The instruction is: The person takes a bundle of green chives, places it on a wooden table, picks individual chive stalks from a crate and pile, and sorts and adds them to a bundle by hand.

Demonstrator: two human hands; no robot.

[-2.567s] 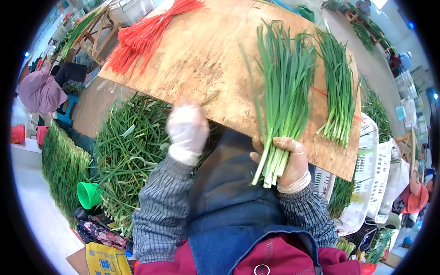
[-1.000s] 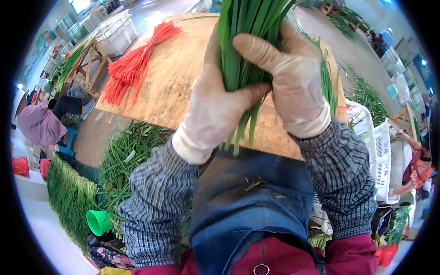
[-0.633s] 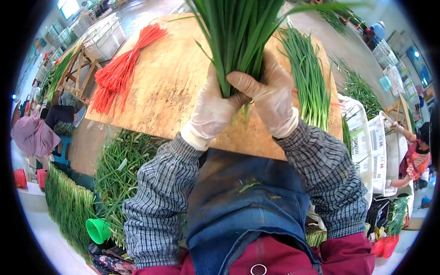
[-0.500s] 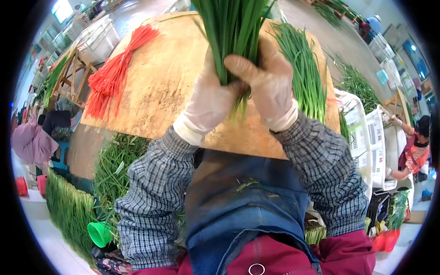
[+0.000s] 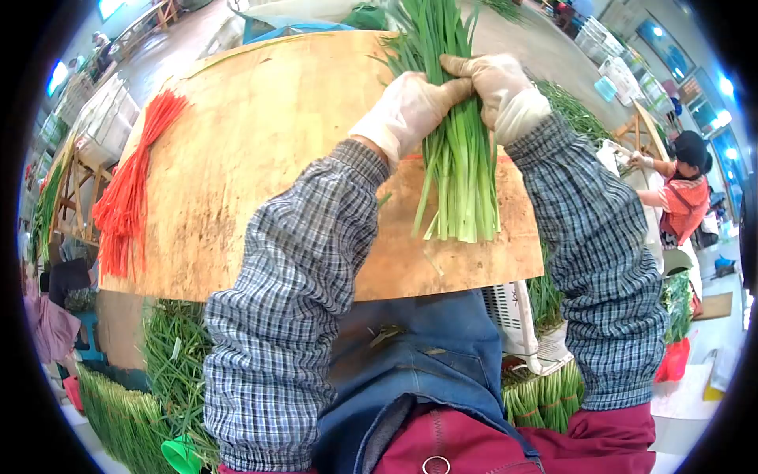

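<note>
A bunch of green leafy stalks lies on the wooden board, its pale cut ends toward me. Both gloved hands close round its upper part from either side, thumbs meeting on top. My left hand grips from the left, my right hand from the right. Red strips lie in a pile at the board's left edge. A bit of red shows beside the bunch below my hands. The second bunch on the board is not clearly distinguishable behind my hands and the held stalks.
Loose green leaves are heaped below the board's left edge, near a green cup. White crates stand to the right. A person in orange works at the far right. Tied bundles stand at lower right.
The bunch has gone from being held up near my face to lying on the board, still between both hands. My hands have moved farther forward, and the view has shifted to the right.
</note>
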